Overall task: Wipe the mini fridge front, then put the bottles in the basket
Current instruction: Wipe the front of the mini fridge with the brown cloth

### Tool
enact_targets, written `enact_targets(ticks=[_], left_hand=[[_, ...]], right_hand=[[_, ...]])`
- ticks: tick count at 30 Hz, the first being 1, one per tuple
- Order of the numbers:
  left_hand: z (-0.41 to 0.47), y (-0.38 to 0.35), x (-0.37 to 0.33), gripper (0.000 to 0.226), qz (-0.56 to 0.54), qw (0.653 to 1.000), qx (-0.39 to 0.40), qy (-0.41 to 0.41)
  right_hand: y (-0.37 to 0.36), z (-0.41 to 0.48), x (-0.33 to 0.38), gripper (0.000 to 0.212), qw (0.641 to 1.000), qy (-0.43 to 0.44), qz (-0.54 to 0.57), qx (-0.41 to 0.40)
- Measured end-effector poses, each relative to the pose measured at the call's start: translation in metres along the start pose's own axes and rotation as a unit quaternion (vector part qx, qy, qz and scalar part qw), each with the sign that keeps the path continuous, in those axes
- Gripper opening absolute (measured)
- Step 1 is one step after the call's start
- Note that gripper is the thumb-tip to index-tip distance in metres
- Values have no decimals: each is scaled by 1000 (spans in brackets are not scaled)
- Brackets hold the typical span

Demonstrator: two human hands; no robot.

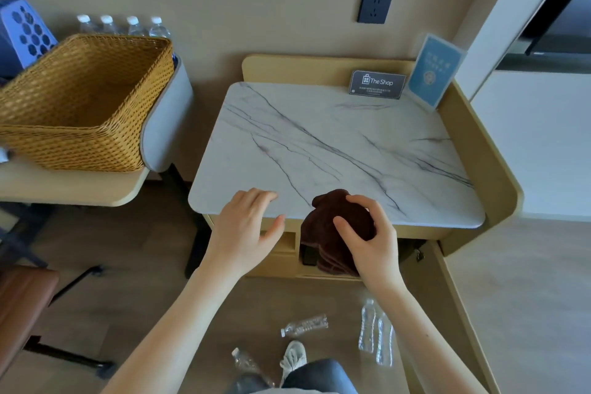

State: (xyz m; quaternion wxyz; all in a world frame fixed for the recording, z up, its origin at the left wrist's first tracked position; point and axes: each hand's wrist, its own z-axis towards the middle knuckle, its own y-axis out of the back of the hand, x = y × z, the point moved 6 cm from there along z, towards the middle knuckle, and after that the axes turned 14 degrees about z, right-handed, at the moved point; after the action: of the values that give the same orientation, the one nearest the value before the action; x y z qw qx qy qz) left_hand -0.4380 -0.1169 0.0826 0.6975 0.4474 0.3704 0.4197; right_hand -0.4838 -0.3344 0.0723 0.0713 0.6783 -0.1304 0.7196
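Observation:
My right hand (367, 240) grips a dark brown cloth (323, 233) at the front edge of the marble-topped cabinet (319, 144); the cloth hangs down over the cabinet's front. My left hand (246, 224) hovers open at the same edge, to the left of the cloth. The fridge front below the top is mostly hidden by my hands and the cloth. Several clear plastic bottles lie on the floor: one (305, 325) near my foot, two side by side (374, 329) at the right, one (246, 361) by my knee. An empty wicker basket (80, 99) stands on the desk at the left.
Several capped water bottles (124, 25) stand against the wall behind the basket, next to a blue perforated bin (22, 32). A dark "The Shop" sign (377, 84) and a blue card stand (435, 70) sit at the cabinet's back. A brown chair (22, 301) is lower left.

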Motion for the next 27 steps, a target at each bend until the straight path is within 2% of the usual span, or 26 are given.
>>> enact_targets(ticks=[6, 16, 20, 27], left_hand=[[-87, -5, -12, 47, 1, 999, 42, 9], [-271, -4, -61, 45, -5, 994, 110, -19], [-291, 3, -79, 46, -5, 993, 114, -31], [-280, 9, -116, 42, -3, 996, 61, -65]], right_hand=[[26, -85, -21, 32, 998, -19, 17, -55], [62, -258, -53, 32, 994, -50, -49, -84], [75, -289, -53, 32, 992, -52, -67, -93], [99, -291, -44, 32, 994, -33, -59, -86]])
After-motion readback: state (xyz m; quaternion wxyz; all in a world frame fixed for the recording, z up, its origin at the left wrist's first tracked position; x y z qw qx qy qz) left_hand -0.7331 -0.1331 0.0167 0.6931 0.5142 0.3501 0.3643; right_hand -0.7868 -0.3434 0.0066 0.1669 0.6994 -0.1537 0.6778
